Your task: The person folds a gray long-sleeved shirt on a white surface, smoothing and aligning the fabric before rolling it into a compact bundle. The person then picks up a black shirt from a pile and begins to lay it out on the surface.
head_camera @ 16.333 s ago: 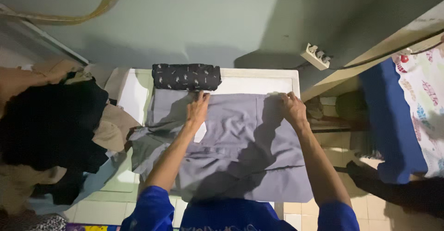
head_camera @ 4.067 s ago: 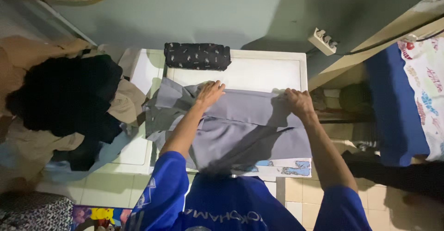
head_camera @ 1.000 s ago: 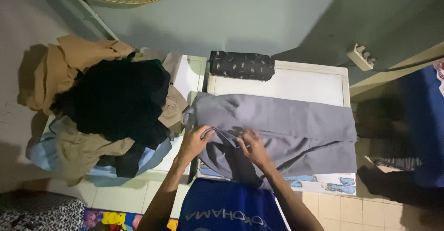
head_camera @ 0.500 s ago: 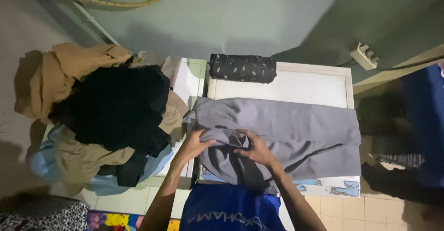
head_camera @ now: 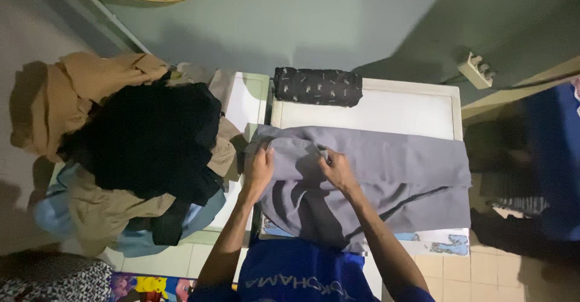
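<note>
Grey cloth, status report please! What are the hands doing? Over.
Left hand and right hand both gripping grey cloth near its left end. Cloth spread across white table. Clothes pile alongside, rolled dark bundle behind.

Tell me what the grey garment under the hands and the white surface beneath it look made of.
The grey garment looks like thin woven cloth, matte: it drapes and creases softly where the left hand and right hand press it. The white surface looks hard and smooth, perhaps painted metal or plastic: flat, raised rim, faint sheen.

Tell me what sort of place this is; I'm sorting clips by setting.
Probably a home laundry corner: a grey garment spread on a white table, a heap of loose clothes beside it, and a tiled floor.
</note>
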